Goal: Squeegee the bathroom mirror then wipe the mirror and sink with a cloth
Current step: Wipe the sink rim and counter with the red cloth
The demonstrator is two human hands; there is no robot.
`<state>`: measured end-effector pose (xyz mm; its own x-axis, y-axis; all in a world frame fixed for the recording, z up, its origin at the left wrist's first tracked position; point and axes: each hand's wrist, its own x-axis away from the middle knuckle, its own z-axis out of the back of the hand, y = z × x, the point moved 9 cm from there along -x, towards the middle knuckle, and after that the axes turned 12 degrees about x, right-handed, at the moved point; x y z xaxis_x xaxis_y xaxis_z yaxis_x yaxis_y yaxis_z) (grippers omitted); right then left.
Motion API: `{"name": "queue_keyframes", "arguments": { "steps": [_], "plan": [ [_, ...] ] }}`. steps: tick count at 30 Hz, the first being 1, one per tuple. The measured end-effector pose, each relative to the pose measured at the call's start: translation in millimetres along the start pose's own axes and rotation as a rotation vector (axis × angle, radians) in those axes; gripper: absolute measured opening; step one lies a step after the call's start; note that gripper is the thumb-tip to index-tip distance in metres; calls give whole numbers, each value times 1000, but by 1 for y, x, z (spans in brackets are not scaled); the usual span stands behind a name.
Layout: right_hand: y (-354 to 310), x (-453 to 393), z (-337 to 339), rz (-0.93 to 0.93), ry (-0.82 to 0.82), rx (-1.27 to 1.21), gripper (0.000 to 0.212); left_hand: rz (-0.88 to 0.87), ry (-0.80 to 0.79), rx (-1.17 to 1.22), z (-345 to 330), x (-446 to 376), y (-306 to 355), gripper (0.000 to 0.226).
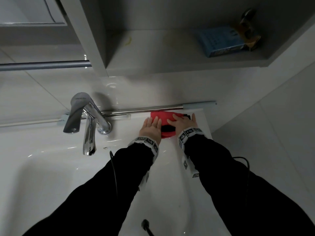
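Filling the lower left and centre of the frame, the white sink (51,176) is seen from above, with the chrome faucet (88,120) standing at its back edge, left of centre. Across the back ledge, a long metal-handled tool, taken to be the squeegee (156,109), is laid with its long axis running left to right, from behind the faucet toward the right of centre. Just below that handle, on the ledge right of the faucet, the red cloth (163,120) is found as a folded bundle with a dark strip across it; its longer side runs roughly parallel to the handle.

The cloth is flanked by both hands. The left hand (151,128) is laid against its left side with fingers straight and relaxed, gripping nothing. The right hand (182,122) is rested on its right part, fingers flat over the top; whether anything is pinched underneath cannot be told.

Since the cloth lies directly ahead of both hands, neither is judged clearly nearer; lifting it would call only for the fingers to be closed. In the upper right, a blue box (221,41) is kept on a shelf.
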<state>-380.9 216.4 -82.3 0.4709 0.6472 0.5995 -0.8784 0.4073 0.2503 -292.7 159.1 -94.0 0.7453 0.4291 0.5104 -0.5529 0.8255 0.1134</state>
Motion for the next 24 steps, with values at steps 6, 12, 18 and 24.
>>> {"name": "queue_keyframes", "arguments": {
  "steps": [6, 12, 18, 24],
  "plan": [
    [-4, 23, -21, -43, 77, -77, 56, -44, 1, -62, 1, 13, 10, 60],
    [18, 55, -53, -88, -4, -85, 59, -179, 33, -169, -12, 34, 50, 56],
    [37, 82, -87, -163, -17, -117, 65, -239, 0, -194, -24, 43, 87, 54],
    [40, 71, -85, -169, -50, -117, 59, -249, 14, -169, -19, 37, 89, 54]
  ]
}}
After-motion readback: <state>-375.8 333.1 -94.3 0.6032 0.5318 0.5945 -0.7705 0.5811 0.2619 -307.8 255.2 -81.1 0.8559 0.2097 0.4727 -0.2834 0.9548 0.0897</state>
